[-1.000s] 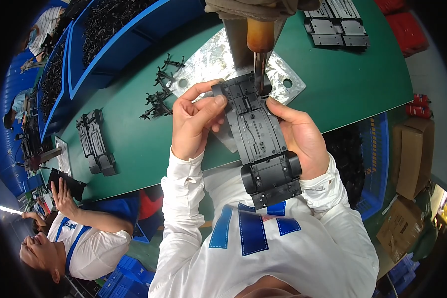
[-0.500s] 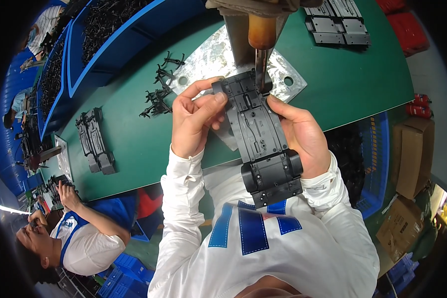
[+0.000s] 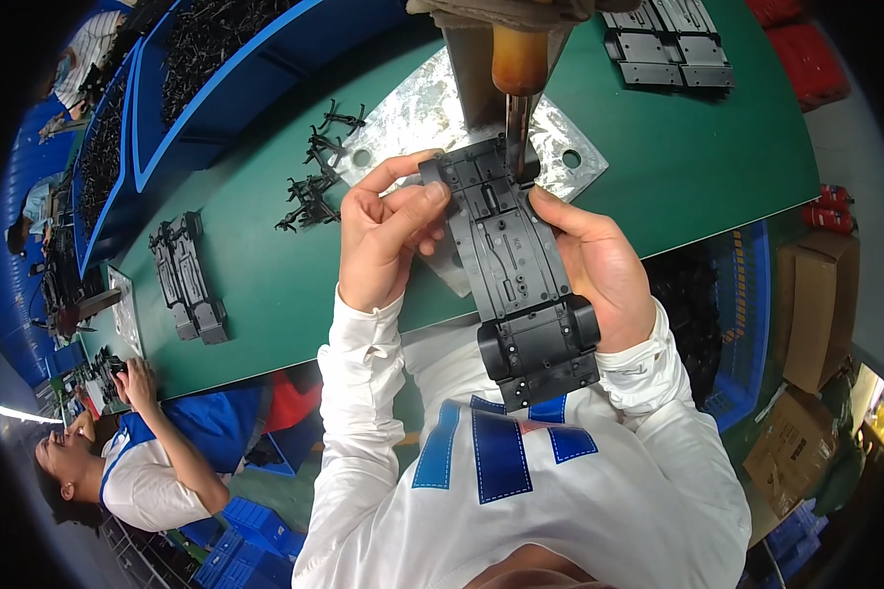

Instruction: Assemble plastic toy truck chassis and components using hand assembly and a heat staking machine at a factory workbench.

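Note:
Between my hands is a long black plastic chassis plate, tilted with its far end over a metal base plate. My left hand pinches the far left corner with thumb and fingers. My right hand grips the right edge, its thumb near the far right corner and its other fingers hidden beneath. From above, a metal rod tip below an amber handle-like sleeve comes down at the far right corner of the chassis plate. Whether the tip touches the plastic I cannot tell.
Small black plastic brackets lie left of the metal plate. More chassis plates rest on the green table at left and far right. Blue bins of black parts stand far left. A co-worker sits at lower left; cardboard boxes stand right.
My hands, the chassis plate and the rod tip look practically unmoved. At left, the co-worker's head and arm have shifted.

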A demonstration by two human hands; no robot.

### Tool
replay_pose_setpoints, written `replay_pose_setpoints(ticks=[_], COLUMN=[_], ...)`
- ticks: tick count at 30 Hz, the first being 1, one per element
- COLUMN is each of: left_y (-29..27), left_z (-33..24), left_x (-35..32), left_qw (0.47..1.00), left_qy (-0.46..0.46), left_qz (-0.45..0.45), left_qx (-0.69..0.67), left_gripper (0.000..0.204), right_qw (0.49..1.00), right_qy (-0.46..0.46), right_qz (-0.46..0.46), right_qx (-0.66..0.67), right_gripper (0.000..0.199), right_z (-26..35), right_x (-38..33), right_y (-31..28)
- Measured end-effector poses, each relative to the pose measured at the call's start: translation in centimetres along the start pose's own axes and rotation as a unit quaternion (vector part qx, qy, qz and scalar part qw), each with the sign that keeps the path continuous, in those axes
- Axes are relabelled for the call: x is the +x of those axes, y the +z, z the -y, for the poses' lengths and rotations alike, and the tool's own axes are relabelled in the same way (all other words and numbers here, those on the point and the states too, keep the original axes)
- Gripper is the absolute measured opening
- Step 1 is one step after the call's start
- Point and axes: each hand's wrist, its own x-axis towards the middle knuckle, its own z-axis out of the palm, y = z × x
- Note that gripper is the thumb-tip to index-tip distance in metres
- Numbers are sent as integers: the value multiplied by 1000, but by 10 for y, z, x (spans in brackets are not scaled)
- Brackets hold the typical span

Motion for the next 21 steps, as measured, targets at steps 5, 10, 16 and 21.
replay_pose_setpoints(ticks=[5,10,16,21], left_y=[0,1,-1,0], left_z=[0,0,1,0], left_x=[0,0,0,0], left_qw=[1000,1000,1000,1000], left_qy=[-2,0,-3,-2], left_qz=[-2,-3,-4,-2], left_qx=[1,1,-1,0], left_gripper=[39,39,39,40], right_qw=[1000,1000,1000,1000], right_qy=[-2,2,-4,0], right_qz=[-1,-9,-14,22], right_qx=[-6,-13,-12,5], right_gripper=[39,33,35,37], right_z=[0,0,0,1], right_x=[0,-1,1,-1], right_y=[0,2,-1,-1])
